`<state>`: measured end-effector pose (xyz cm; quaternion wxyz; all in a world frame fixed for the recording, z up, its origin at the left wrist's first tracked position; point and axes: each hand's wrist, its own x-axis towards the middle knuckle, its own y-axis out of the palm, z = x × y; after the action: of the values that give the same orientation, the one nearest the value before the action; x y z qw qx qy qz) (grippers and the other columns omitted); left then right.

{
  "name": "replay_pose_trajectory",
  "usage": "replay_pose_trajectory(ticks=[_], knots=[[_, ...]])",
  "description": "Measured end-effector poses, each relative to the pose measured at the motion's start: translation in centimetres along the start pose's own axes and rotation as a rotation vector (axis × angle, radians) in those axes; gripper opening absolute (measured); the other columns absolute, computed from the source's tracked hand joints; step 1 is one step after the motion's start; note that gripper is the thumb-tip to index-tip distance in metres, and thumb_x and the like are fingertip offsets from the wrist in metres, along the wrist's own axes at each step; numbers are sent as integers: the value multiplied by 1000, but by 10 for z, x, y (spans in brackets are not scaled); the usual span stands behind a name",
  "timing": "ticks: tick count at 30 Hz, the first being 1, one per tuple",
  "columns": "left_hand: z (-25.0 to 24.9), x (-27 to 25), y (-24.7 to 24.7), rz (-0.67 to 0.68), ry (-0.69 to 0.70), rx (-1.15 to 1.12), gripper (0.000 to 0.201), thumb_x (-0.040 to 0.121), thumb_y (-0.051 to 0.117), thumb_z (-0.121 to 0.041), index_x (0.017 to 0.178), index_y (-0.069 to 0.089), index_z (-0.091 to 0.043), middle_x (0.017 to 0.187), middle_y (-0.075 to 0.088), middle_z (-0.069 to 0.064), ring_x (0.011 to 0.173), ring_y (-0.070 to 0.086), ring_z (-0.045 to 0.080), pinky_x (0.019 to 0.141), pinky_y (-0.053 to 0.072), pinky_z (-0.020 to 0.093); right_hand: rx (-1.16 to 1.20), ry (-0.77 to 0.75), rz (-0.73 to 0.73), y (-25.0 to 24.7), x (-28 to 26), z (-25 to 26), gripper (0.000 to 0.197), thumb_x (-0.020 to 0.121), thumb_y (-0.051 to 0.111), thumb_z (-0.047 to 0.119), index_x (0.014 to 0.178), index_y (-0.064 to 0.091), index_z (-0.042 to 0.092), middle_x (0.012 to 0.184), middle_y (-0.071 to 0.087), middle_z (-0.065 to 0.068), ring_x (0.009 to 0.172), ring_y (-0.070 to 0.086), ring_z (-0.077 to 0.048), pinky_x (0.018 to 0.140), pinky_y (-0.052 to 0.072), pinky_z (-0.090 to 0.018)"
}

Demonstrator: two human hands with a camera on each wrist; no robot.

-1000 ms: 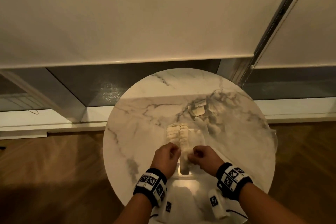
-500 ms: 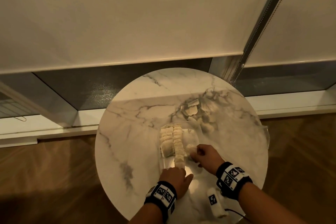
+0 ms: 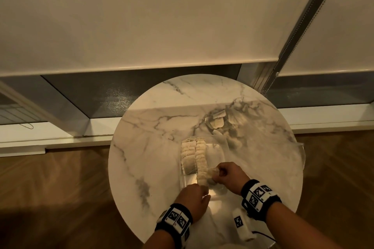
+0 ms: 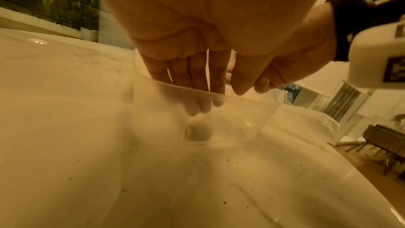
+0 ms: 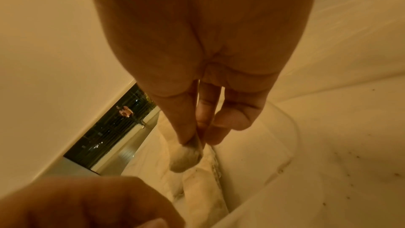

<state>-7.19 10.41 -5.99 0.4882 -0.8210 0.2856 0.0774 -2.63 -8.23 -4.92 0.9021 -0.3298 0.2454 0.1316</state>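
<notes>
A clear plastic tray [image 3: 217, 153] sits on the round marble table [image 3: 153, 147] and holds two rows of tea bags [image 3: 200, 157] along its left side. My right hand [image 3: 217, 173] pinches one tea bag [image 3: 212, 174] just right of the rows; in the right wrist view that tea bag [image 5: 186, 159] hangs from thumb and fingertips [image 5: 186, 134]. My left hand [image 3: 194, 194] is at the tray's near end. In the left wrist view its fingers [image 4: 197, 89] reach inside the near wall [image 4: 241, 119], thumb at the rim, above a tea bag [image 4: 199, 131].
Loose tea bags [image 3: 217, 121] lie in a heap at the back of the table. A clear plastic piece [image 3: 301, 155] overhangs the table's right edge. A white tagged device [image 3: 241, 226] lies near the front edge. Window blinds and a sill stand behind; wooden floor surrounds the table.
My left hand has drawn back from the rows to the tray's near end. My right hand has stayed beside the rows and now holds a single tea bag clear of them.
</notes>
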Motion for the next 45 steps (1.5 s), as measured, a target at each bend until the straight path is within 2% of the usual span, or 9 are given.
replay_pose_trajectory(ticks=[5,7,11,16,24,28,35,39,45], knots=[[28,-12,-3,-351,-23,-160,20,81,67,-24,101,67,-26,112,54,-13,112,45,6,94,29,6,-7,29,137,11,4,0,9,81,77,20,82,69,25,72,68,3,64,63,-10,59,53,-23],[37,-15,-3,-406,-69,-93,27,75,72,-32,102,66,-31,121,48,-16,120,35,5,99,20,7,-30,37,163,16,6,1,9,81,77,19,87,70,22,77,71,-2,68,66,-12,62,56,-24],[43,-19,-2,-417,-80,-33,43,72,70,-44,112,62,-32,130,45,-11,126,32,11,105,22,18,-123,57,192,23,8,1,17,78,79,18,80,66,29,78,70,0,74,66,-13,76,56,-31],[39,-17,1,-377,-79,-26,50,76,64,-46,124,54,-33,137,38,-10,131,27,12,111,24,21,-164,103,225,30,9,4,14,81,75,14,84,69,27,86,75,-4,74,70,-14,66,57,-23],[37,-16,1,-373,-54,-50,52,82,61,-44,131,48,-31,141,34,-9,134,24,12,111,19,18,-213,128,180,38,12,6,22,77,80,23,94,67,29,93,68,5,82,66,-9,71,53,-18],[35,-18,-2,-339,-64,0,53,83,58,-44,133,46,-33,142,33,-10,135,25,13,113,26,26,-165,145,120,40,14,8,20,79,78,16,96,68,20,89,68,0,74,71,-14,71,60,-26],[31,-20,0,-341,87,98,27,78,60,-41,104,63,-33,112,60,-10,108,53,15,94,47,32,-204,155,15,43,11,7,16,78,77,23,73,63,28,85,69,0,75,68,-15,69,59,-26],[18,-17,1,-150,216,166,32,93,43,-38,112,63,-24,115,62,-1,109,51,20,97,42,38,-165,173,-42,45,6,9,14,79,77,20,86,66,24,89,66,0,76,66,-16,66,57,-26],[15,-17,17,36,225,294,45,95,42,-44,131,50,-19,131,55,5,119,48,27,101,38,42,-9,184,-196,42,-4,10,8,82,70,22,89,65,22,82,69,-1,72,68,-19,66,59,-32]])
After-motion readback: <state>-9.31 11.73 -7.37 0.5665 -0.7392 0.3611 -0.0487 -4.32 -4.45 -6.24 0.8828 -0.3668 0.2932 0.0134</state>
